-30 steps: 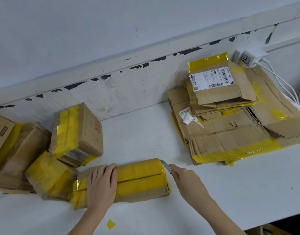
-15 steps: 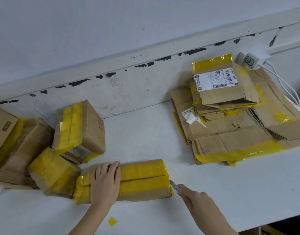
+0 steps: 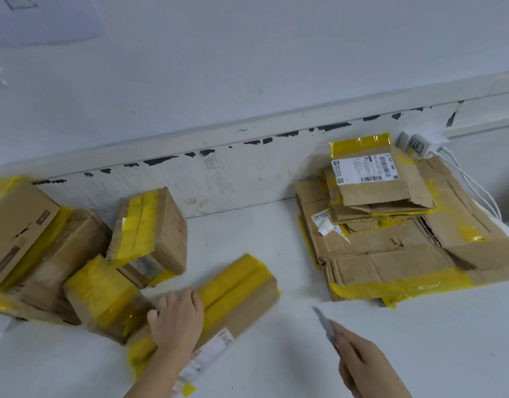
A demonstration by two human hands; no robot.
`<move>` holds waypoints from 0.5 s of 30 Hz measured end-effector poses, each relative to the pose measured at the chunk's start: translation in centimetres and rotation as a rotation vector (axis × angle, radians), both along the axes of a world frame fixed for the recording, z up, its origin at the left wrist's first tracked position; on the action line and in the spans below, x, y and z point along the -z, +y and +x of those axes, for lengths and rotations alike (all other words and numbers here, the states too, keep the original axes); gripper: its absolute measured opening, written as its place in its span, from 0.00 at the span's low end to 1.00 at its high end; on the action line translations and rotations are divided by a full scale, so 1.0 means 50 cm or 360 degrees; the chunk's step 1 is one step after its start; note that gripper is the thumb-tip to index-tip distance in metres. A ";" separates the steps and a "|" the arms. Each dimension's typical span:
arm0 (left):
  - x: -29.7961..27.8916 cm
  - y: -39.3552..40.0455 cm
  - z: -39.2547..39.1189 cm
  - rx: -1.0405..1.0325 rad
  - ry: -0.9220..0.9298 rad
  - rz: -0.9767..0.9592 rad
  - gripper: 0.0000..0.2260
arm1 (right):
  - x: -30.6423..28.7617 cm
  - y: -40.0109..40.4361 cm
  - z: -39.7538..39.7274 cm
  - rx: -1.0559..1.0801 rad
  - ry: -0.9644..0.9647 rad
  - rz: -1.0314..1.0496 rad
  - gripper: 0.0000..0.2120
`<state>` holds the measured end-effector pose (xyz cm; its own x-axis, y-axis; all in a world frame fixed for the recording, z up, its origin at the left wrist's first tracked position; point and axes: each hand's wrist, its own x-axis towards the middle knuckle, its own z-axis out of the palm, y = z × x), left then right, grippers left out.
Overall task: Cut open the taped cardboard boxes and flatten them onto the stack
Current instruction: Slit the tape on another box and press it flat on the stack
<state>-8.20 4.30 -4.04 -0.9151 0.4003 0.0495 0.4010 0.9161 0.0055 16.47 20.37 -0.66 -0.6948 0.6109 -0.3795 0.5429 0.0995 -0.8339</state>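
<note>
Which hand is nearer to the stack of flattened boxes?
Right. The right hand, holding the knife, is just below the stack; the left hand rests on the taped box, further left.

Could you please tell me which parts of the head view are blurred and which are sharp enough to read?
In the head view, motion blur smears the left hand, the yellow-taped box under it, and the right hand with its knife; the flattened stack is sharper, its barcode label visible though not legible.

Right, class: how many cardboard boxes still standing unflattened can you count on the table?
5. One under the left hand, box; one leaning at the wall; one low in front; one behind; one far left. More may hide off-frame.
</note>
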 end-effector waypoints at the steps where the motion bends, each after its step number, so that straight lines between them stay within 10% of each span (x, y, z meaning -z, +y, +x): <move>1: -0.008 0.004 0.001 -0.0068 -0.0066 -0.0008 0.18 | 0.000 -0.005 -0.008 0.0167 0.0089 -0.0075 0.13; 8: -0.047 0.022 0.034 -0.0135 -0.0590 0.0140 0.31 | 0.030 -0.126 -0.170 0.0085 0.0276 -0.0195 0.17; 15: -0.044 0.000 0.126 -0.0092 -0.0773 0.0024 0.31 | 0.033 -0.084 -0.241 -0.0237 -0.0006 0.0392 0.16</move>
<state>-1.90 4.28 -1.82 -0.8545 0.3507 -0.3833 0.2974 0.9351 0.1925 4.43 16.19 -2.29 -0.7826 0.5764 -0.2351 0.5103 0.3777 -0.7726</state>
